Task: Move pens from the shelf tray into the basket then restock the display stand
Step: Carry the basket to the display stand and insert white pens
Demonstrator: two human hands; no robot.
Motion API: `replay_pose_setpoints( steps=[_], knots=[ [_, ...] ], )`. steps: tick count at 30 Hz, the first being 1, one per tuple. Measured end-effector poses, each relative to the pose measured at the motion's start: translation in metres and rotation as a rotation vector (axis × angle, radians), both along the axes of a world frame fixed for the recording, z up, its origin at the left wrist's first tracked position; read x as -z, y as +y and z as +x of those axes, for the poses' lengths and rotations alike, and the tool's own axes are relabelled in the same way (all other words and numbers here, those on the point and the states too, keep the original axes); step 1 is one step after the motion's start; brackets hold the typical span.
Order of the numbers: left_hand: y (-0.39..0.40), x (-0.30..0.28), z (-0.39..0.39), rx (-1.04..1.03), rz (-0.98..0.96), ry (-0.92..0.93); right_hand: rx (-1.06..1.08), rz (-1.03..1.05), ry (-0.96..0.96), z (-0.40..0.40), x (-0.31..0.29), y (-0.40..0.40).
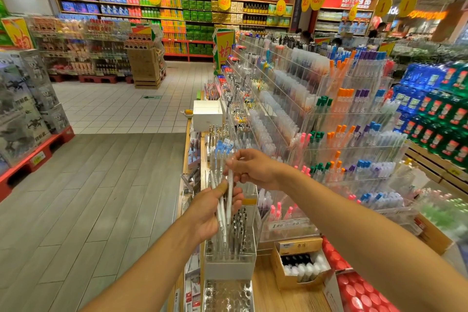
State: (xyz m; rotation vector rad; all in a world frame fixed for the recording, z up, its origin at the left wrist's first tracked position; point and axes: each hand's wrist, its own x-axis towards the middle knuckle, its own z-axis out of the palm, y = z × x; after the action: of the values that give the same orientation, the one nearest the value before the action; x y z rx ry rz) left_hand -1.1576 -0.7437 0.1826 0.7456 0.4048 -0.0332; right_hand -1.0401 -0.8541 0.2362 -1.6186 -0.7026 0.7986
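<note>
The left hand (211,213), reaching in from 7 o'clock, curls around a bunch of white pens (219,210) above the clear stand (229,253). The right hand (253,167), its forearm entering from 4 o'clock, pinches the top of one pen (229,192) — just at 1 o'clock of the left. A cardboard box (298,265) sits at 3 o'clock of the stand.
</note>
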Motion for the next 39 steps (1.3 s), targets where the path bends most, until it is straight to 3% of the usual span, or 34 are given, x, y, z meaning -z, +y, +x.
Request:
replay_pose_setpoints(
  steps=[6,13,21,30,39],
  knots=[
    [0.004,0.009,-0.003,-0.075,0.001,0.097,0.342,0.105,-0.345,0.014,-0.013,-0.001],
    [0.012,0.017,-0.001,-0.076,0.048,0.18,0.375,-0.167,-0.806,0.027,-0.007,-0.006],
    [0.014,0.018,0.004,-0.085,0.05,0.152,0.262,-0.292,-0.841,0.032,0.004,-0.001],
    [0.016,0.017,0.004,-0.061,0.093,0.134,0.136,-0.477,-1.077,0.037,0.014,0.001],
    [0.013,0.017,0.004,-0.052,0.121,0.108,0.126,-0.597,-1.116,0.033,0.008,0.004]
  ],
)
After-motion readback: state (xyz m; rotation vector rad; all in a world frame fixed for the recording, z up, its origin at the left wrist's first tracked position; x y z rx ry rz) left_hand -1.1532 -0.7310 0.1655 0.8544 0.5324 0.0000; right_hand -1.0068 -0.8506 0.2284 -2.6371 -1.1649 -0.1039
